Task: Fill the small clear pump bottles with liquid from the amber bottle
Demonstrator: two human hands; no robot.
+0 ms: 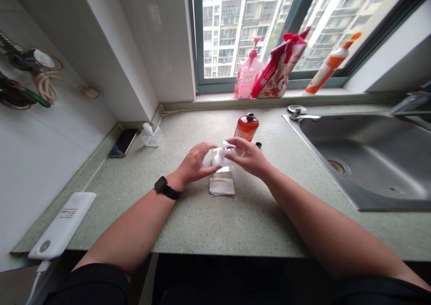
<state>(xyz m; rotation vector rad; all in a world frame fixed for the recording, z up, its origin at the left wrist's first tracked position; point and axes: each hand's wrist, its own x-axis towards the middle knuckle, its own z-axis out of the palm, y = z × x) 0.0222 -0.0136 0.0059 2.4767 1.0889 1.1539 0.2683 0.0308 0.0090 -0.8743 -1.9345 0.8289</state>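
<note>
A clear square pump bottle [219, 159] stands upright on the counter in front of me. My left hand [198, 162] is wrapped round its left side, thumb across the front. At the top, my right hand [248, 156] pinches the clear pump head [223, 148] by its spout. Just in front of the bottle lies a folded white tissue [222, 186]. Behind my right hand an amber bottle [247, 126] stands uncapped, and its small black cap [258, 145] rests on the counter beside it.
A second clear pump bottle [152, 135] and a phone [123, 142] are at the back left. A white power bank [63, 224] lies near the left edge. The steel sink [363, 161] is on the right. A pink pump bottle [248, 76], red bag [281, 67] and orange bottle [326, 69] line the sill.
</note>
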